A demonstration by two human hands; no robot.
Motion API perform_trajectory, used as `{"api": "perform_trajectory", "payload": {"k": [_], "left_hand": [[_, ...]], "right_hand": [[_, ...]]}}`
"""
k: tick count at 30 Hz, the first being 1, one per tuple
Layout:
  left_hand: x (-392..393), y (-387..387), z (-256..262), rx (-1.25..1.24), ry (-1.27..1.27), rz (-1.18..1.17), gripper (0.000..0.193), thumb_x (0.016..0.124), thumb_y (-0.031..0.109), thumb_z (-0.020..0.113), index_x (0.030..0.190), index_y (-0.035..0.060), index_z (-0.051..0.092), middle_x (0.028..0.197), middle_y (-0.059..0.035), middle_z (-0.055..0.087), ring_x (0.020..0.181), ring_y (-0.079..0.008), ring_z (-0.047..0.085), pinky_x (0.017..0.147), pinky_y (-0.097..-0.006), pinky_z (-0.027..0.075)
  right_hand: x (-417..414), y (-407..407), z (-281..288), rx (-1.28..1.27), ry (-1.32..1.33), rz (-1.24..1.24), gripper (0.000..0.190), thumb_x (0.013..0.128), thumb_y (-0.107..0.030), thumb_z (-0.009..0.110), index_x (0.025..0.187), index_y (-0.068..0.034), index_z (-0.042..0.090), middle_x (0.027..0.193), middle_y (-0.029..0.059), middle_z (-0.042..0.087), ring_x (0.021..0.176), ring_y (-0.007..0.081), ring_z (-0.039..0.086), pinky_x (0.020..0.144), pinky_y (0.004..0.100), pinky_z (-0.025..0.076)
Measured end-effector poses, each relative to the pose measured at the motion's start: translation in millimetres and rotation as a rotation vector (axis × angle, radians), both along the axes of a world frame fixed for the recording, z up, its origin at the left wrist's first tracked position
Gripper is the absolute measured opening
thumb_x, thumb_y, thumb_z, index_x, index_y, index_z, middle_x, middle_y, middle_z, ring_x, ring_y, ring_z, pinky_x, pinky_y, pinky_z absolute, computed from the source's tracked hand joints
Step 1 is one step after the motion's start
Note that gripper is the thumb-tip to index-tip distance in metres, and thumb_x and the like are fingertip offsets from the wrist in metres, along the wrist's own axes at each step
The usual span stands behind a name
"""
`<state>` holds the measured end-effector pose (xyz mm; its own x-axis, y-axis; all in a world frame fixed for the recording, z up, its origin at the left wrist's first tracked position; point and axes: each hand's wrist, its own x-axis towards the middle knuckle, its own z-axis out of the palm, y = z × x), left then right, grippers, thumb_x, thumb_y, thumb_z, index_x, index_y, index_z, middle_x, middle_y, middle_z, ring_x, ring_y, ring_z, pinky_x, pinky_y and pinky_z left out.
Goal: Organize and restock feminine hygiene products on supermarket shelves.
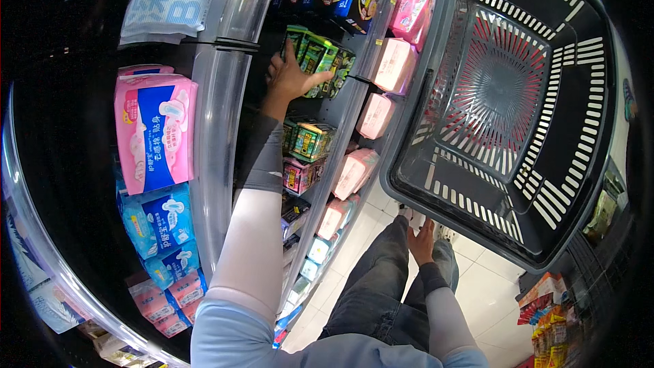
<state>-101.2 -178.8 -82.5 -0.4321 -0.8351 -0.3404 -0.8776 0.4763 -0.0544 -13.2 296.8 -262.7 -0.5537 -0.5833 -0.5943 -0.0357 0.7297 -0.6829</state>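
Observation:
On a shelf at upper centre, my left hand [291, 79] spans several green-and-black printed packs [319, 59], thumb on their near side and fingers at the left. The packs stand close together and lean a little. My right hand [421, 245] hangs low in front of my thighs, just short of the near rim of a dark plastic shopping basket [409, 199]. Its thumb and fingers are apart, and I see nothing in them; the fingertips reach close to the rim. Only the slotted floor and walls show inside the basket.
Smaller green-and-yellow boxes [309, 140] and pink-and-black boxes [301, 174] share the shelf. Pink sanitary pad packs [156, 130] and blue packs [163, 220] sit left, behind a clear shelf lip [217, 163]. Pale pink packs [375, 115] line a lower shelf beside the basket.

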Motion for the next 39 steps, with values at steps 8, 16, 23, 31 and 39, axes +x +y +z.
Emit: {"api": "perform_trajectory", "payload": {"k": [8,16,23,31,39], "left_hand": [[98.2,-69.8,-4.6,-0.655,0.554,0.254,0.066,0.085,0.042,0.056,0.13,-0.0037,0.04,0.132,-0.0257,0.042,0.122,-0.0385,0.041,0.1,-0.0444,0.035],[160.8,-72.1,-14.5,-0.159,0.065,0.726,0.06,0.087,0.044,0.046,0.125,-0.0018,0.048,0.128,-0.0263,0.046,0.115,-0.0397,0.048,0.097,-0.0465,0.038],[172.2,-155.9,1.8,-0.311,0.104,0.694,0.058,0.087,0.043,0.047,0.124,-0.0016,0.049,0.126,-0.026,0.048,0.113,-0.0398,0.049,0.095,-0.0463,0.039],[186.0,-119.4,-28.1,-0.406,0.182,0.634,0.056,0.088,0.042,0.047,0.122,-0.0013,0.051,0.123,-0.0256,0.051,0.111,-0.0399,0.051,0.094,-0.0461,0.04],[189.7,-84.8,-16.5,-0.592,0.19,0.605,0.053,0.088,0.041,0.048,0.12,-0.0011,0.053,0.12,-0.0253,0.053,0.109,-0.04,0.052,0.092,-0.0458,0.042]], "right_hand": [[32.9,7.2,-28.6,-0.168,0.845,0.356,0.067,0.08,-0.025,0.06,0.127,0.014,0.031,0.125,0.0339,0.04,0.115,0.0466,0.041,0.095,0.046,0.038],[32.5,49.1,-41.4,-0.024,0.331,0.044,0.035,0.08,-0.024,0.062,0.102,0.003,0.056,0.1,0.0249,0.058,0.095,0.0416,0.054,0.084,0.0463,0.043],[47.0,76.5,-53.6,0.186,-0.02,0.125,0.037,0.082,-0.025,0.06,0.109,0.0,0.057,0.109,0.0273,0.056,0.103,0.0458,0.05,0.088,0.0495,0.041],[41.8,102.7,-59.4,0.222,0.164,0.142,0.043,0.082,-0.029,0.058,0.113,0.001,0.055,0.113,0.0287,0.054,0.106,0.0462,0.049,0.092,0.05,0.038],[31.1,88.1,-32.7,0.166,0.23,0.284,0.051,0.08,-0.027,0.059,0.12,0.003,0.047,0.117,0.0296,0.05,0.102,0.0411,0.053,0.088,0.0472,0.042]]}}
